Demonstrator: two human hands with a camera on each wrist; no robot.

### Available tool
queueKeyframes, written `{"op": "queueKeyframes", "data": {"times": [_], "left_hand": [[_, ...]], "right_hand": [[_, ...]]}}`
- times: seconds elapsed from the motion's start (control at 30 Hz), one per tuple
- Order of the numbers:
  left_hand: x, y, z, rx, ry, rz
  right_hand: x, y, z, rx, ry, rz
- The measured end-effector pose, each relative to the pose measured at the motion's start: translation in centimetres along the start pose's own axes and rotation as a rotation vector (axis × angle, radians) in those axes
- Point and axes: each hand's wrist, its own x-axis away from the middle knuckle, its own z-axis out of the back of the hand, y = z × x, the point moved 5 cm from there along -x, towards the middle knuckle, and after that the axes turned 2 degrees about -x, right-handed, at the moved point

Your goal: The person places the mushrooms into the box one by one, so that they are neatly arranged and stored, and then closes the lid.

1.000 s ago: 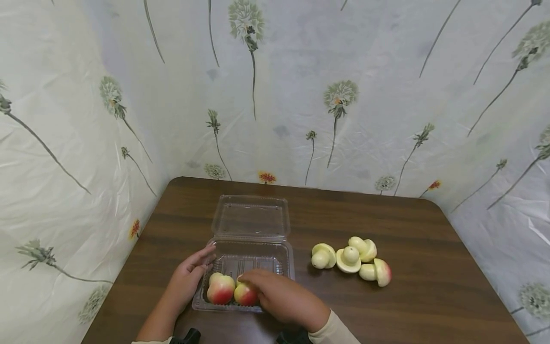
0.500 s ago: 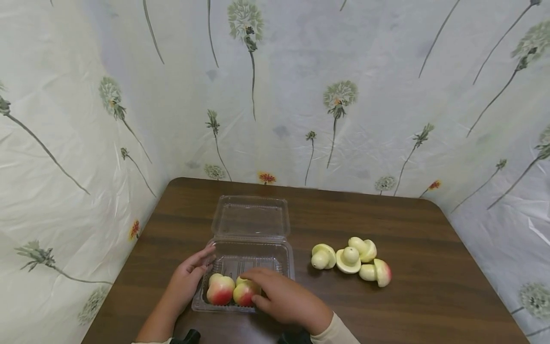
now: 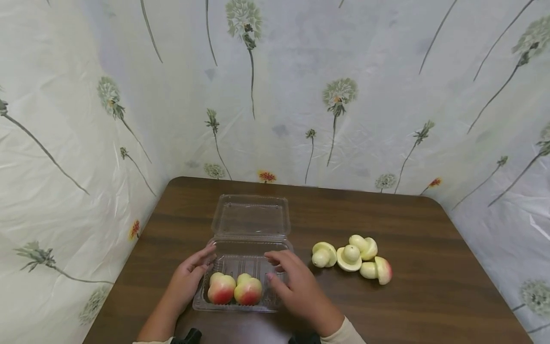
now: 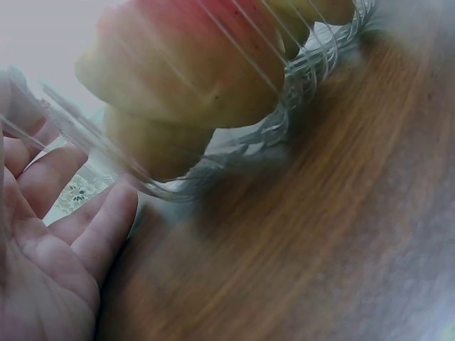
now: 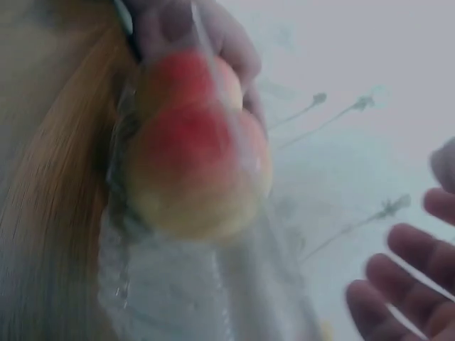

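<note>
The left hand (image 3: 189, 274), fingers relaxed, touches the box (image 3: 242, 263) near ten o'clock; the right hand (image 3: 298, 286), fingers parted, hovers at three. Mushrooms (image 3: 221, 290) sit inside at seven and six.

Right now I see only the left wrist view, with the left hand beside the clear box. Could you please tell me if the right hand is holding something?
Observer: No. In the head view, the right hand is at the right side of the box, and it holds nothing.
Operator: Thank you. And what is at the far edge of the box, please?
Observer: The lid is there, lying open.
Operator: I understand. Is there something else farther to the right, which my view does not show?
Observer: Yes, four mushrooms lie grouped on the table.
</note>
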Motion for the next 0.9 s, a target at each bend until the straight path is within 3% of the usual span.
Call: {"op": "queueKeyframes", "data": {"times": [0.1,0.27,0.47,0.6,0.9], "left_hand": [[-0.1,0.0,-0.1,-0.003,0.002,-0.002],[-0.1,0.0,-0.2,0.008,-0.005,-0.001],[-0.1,0.1,-0.2,0.008,-0.007,-0.003],[0.0,0.1,-0.1,0.009,-0.004,0.001],[0.0,-0.2,0.0,0.004,0.0,-0.006]], "right_hand": [[0.5,0.8,0.7,0.041,0.108,0.042],[1.3,2.1,1.5,0.101,0.214,0.045],[1.8,3.5,2.4,0.358,0.325,0.045],[2.2,4.8,2.9,0.445,0.359,-0.032],[3.0,7.5,4.2,0.477,0.351,-0.256]]}}
